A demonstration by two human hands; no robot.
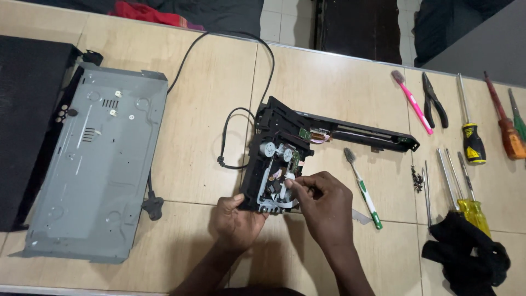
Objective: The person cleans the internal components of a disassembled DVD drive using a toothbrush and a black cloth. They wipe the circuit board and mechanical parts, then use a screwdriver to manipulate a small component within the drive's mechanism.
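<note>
- Disc-drive mechanism (272, 172), black-framed with grey gears and a metal base, lies on the tiled worktop (208, 137) just below the centre of the frame, joined at its top to a long black front-panel strip (350, 131) that runs toward the right.
- Left hand (236, 222) grips the mechanism's lower left corner, thumb on the black edge, fingers clenched around the underside.
- Right hand (323, 205) sits over the lower right part of the mechanism; its fingers (293, 183) pinch a small white part on the mechanism's face.
- Grey metal chassis tray (93, 164) lies at the left of the frame, overlapping a black cover (27, 120) at the far left.
- Black power cord (241, 71) loops from the top centre down to the mechanism's left side.
- Green-and-white toothbrush (362, 189) lies just right of the right hand, and a pink toothbrush (412, 101) lies further up on the right.
- Black pliers (435, 101) lie beside the pink toothbrush.
- Several screwdrivers lie at the right edge: one with a black-and-yellow handle (472, 143), one with an orange handle (512, 140), and yellow-handled ones (472, 211) lower down.
- Small pile of dark screws (417, 179) lies between the green toothbrush and the yellow-handled screwdrivers.
- Black cloth (466, 257) lies in the lower right corner, touching the yellow handles.
</note>
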